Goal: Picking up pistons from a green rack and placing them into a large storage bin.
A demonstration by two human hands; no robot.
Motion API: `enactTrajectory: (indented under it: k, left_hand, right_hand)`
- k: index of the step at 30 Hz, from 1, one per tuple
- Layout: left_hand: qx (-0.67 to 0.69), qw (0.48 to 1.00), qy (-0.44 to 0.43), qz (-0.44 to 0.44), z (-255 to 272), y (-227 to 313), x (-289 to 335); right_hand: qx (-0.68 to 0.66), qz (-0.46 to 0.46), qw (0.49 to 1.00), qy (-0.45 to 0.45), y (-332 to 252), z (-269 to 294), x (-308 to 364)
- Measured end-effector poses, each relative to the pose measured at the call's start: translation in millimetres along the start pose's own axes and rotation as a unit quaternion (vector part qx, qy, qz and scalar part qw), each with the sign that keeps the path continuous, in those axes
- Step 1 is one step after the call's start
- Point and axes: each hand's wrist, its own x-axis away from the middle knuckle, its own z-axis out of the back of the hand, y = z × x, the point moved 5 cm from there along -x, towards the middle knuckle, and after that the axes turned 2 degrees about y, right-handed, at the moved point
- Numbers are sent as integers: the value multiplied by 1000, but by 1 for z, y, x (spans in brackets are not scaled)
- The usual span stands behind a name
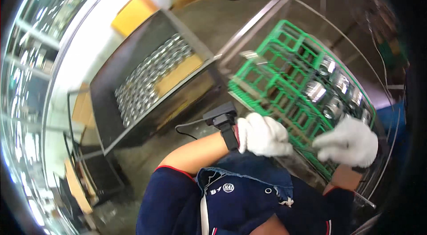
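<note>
My left hand (264,136), in a white knit glove, is at the near edge of a green plastic crate (288,25). Its fingers are curled and point right; what lies under them, if anything, is hidden. My right hand (349,142), gloved the same way, hovers over the crate's near right part. Its fingers stretch left, slightly apart and blurred, and I see nothing between them. Several shiny metal cylinders stand in the crate's right-hand compartments, one (332,108) just beyond my right hand. The left-hand compartments hold no cylinders.
A dark metal bin (103,115) at the left holds rows of shiny round metal parts (153,77) and a cardboard piece (180,76). A metal frame (258,26) surrounds the crate. A yellow box (134,12) stands behind the bin. My left wrist wears a black strapped device (221,114) with a cable.
</note>
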Motion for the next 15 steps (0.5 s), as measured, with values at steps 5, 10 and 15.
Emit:
enactTrajectory:
  k: [5, 10, 15]
  left_hand:
    - [-146, 927, 113, 327, 14, -117, 189]
    - [51, 825, 224, 517, -17, -191, 392]
    - [175, 742, 356, 541, -61, -240, 512]
  right_hand:
    - [-131, 84, 984, -88, -72, -85, -131]
    - [-17, 45, 998, -38, -107, -169, -282]
    - [33, 83, 994, -69, -151, -206, -396]
